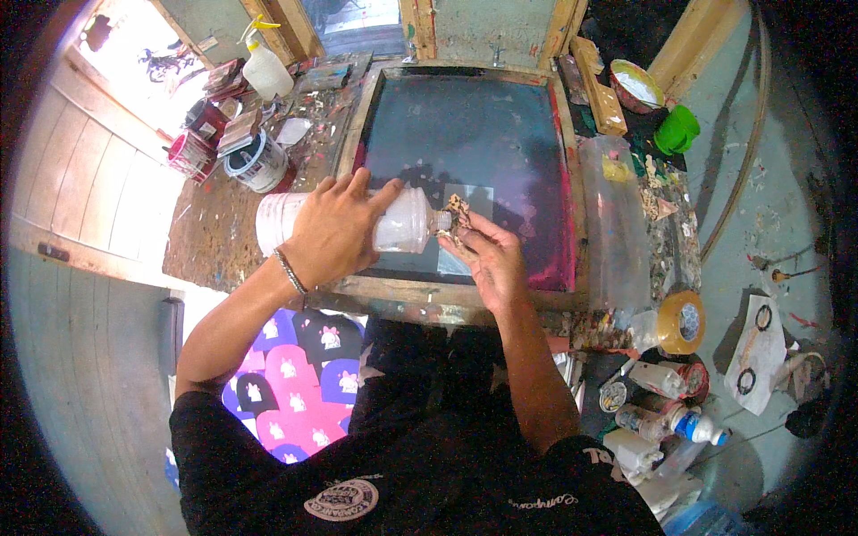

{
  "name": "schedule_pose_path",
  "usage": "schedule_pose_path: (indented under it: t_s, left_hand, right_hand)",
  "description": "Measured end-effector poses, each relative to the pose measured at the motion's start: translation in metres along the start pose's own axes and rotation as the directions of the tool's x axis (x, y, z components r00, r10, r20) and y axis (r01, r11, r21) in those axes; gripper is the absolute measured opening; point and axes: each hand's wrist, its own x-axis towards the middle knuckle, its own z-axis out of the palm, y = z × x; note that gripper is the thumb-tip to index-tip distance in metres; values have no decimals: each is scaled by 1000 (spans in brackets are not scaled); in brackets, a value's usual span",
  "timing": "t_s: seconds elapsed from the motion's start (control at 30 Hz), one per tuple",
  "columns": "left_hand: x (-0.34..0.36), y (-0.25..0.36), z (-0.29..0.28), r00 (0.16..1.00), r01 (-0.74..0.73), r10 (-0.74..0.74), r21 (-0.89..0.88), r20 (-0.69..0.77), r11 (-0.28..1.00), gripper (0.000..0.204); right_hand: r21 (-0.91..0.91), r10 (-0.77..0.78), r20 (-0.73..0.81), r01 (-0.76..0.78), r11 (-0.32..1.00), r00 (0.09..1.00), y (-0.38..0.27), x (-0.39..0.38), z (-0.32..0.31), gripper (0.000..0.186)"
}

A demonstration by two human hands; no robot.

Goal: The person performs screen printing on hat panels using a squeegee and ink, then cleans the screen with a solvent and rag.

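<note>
My left hand (335, 223) is wrapped over a whitish translucent plastic bottle (407, 225), which lies tipped on its side with its threaded neck pointing right. No cap shows on the neck. In the fingers of my right hand (498, 265) is a crumpled tan and dark patterned rag (458, 213), held up against the bottle's mouth. Below both hands is a wood-framed printing screen (576, 192) with dark mesh, pink along its right side. A pale rectangular patch (478, 195) shows on the mesh, partly hidden by the rag and my right hand.
At the left stand paint tins (257, 163) and a spray bottle (266, 73). To the right are a clear plastic sheet (615, 232), a tape roll (681, 322), a green cup (677, 130) and a bowl (637, 86). Several bottles (657, 420) sit lower right; printed pink and purple pieces (295, 393) lie lower left.
</note>
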Motion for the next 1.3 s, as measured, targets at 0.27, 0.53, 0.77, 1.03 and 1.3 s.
schedule_pose_path:
  t_s: [0.27,0.53,0.77,1.03,1.3]
  left_hand:
    - [-7,-10,14,994,-13,-1,-132,-108,991,98]
    - [-12,-11,14,985,-35,32,-10,-168,999,95]
    - [-13,-6,6,989,-31,37,37,-145,999,90]
    - [-7,-1,4,994,-28,30,25,-107,999,87]
    - [-11,-4,3,985,-45,49,26,-165,999,86]
  right_hand:
    - [84,0,38,-4,996,999,-5,1,3,32]
    - [25,21,51,-22,999,998,2,-2,8,31]
    - [16,8,30,-9,1000,1000,7,-1,8,32]
    - [21,1,2,-1,1000,1000,0,-4,5,32]
    - [62,18,20,-20,998,1000,-2,-4,9,31]
